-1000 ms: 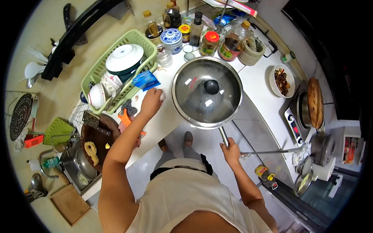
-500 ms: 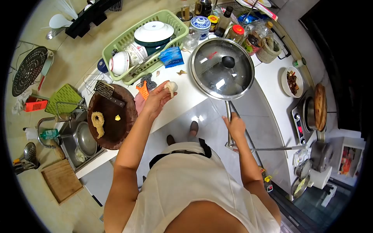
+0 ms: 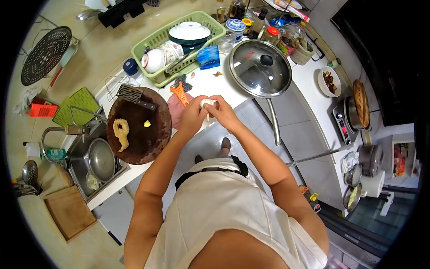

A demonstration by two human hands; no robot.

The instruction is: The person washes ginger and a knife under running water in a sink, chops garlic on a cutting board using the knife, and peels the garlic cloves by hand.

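Observation:
A white garlic bulb (image 3: 206, 103) is held between both hands over the front edge of the white counter. My left hand (image 3: 195, 113) grips it from the left, and my right hand (image 3: 221, 110) has its fingers on the bulb's right side. Just left of them lie an orange peeler (image 3: 179, 93) and a pink cloth (image 3: 175, 110). A lidded pan (image 3: 260, 69) sits behind and to the right, its handle sticking out past the counter edge with no hand on it.
A round dark chopping board (image 3: 139, 127) bears a spatula and a ring-shaped tan item. Beside it is a sink (image 3: 85, 168). Behind stand a green dish basket (image 3: 154, 42) and several jars. At right are a bowl (image 3: 329, 81) and a hot plate (image 3: 342, 124).
My right hand has let go of the pan handle and joined my left hand at the garlic. My left hand has lifted the garlic from the counter. The view has shifted.

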